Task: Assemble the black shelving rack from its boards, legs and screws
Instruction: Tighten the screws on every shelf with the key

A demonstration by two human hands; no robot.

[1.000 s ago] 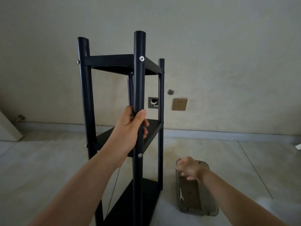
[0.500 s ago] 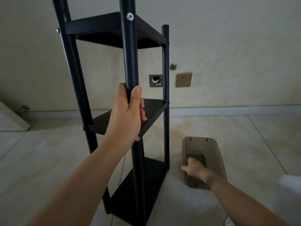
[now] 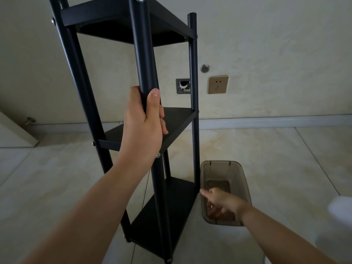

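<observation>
The black shelving rack (image 3: 152, 115) is seen standing upright on the tiled floor (image 3: 47, 178), close to the wall, with three boards fitted between four legs. Its near front leg (image 3: 144, 54) is gripped by the left hand (image 3: 143, 124), the fingers wrapped round the tube and the thumb laid along it, just above the middle board (image 3: 177, 121). A screw head (image 3: 158, 155) is visible on that leg directly below the wrist.

At about four o'clock from the rack's foot, a translucent brown plastic bin (image 3: 243, 180) is set on the floor, just beside the bottom board (image 3: 171, 206). The right hand (image 3: 223, 201) is reached into it with fingers spread and loosely extended; nothing can be made out in its hold, and the bin's contents are too dim to be identified.

The rack appears essentially built, so a final tool or screw is probably being fetched. Risk is judged to lie in the one-handed hold: the frame is tall and narrow, and it could be tipped toward eleven o'clock, against the wall, if the body is leaned further down. The bin could also be knocked against the rear right leg (image 3: 193, 73), or a small screw fumbled and lost on the floor, since attention is divided between both hands.
</observation>
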